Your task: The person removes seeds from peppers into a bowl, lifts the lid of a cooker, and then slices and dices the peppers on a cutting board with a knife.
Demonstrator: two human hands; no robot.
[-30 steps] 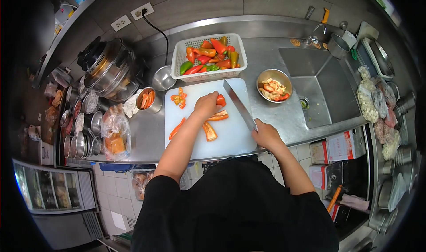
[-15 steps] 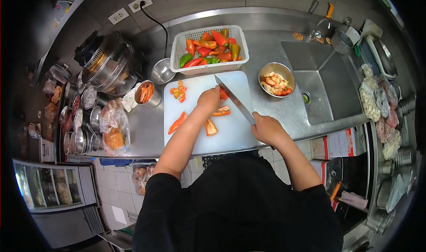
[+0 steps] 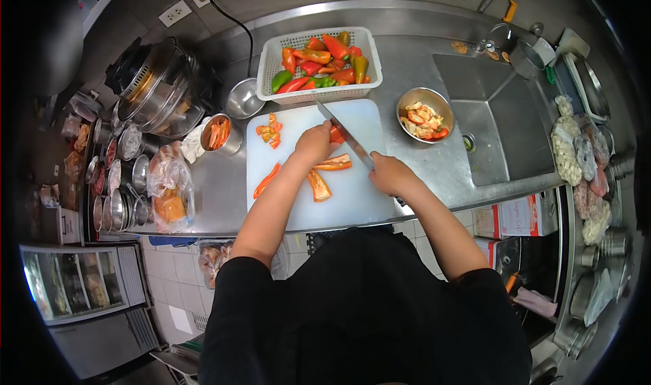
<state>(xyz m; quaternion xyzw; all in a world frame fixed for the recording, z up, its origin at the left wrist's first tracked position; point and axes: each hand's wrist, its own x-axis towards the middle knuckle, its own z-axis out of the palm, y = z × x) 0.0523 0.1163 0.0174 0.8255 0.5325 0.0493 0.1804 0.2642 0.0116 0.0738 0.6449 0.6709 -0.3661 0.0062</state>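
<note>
My right hand (image 3: pixel 393 175) is wrapped round the handle of a large kitchen knife (image 3: pixel 354 144), its blade slanting up and left across the white cutting board (image 3: pixel 352 205). Beside the blade, my left hand (image 3: pixel 314 145) is closed on a red pepper piece (image 3: pixel 336 135), partly hidden by the fingers and the knife. Just below lie two cut orange-red pepper pieces, one lengthwise (image 3: pixel 335 162) and one pointing toward me (image 3: pixel 319 187). A red pepper strip (image 3: pixel 266 181) rests left of my forearm. Small chopped pepper pieces (image 3: pixel 270 131) are grouped at the board's upper left.
Behind the board stands a white basket (image 3: pixel 319 97) of whole peppers. A metal bowl (image 3: pixel 444 103) with pepper scraps sits right, before the sink (image 3: pixel 505 141). Left are a metal container (image 3: pixel 232 141) of pepper strips, an empty-looking bowl (image 3: pixel 245 99) and a bagged item (image 3: pixel 171 188).
My right hand and the knife have moved slightly forward and left, closer to my left hand. The whole view has shifted a little. My left hand stays at the pepper piece.
</note>
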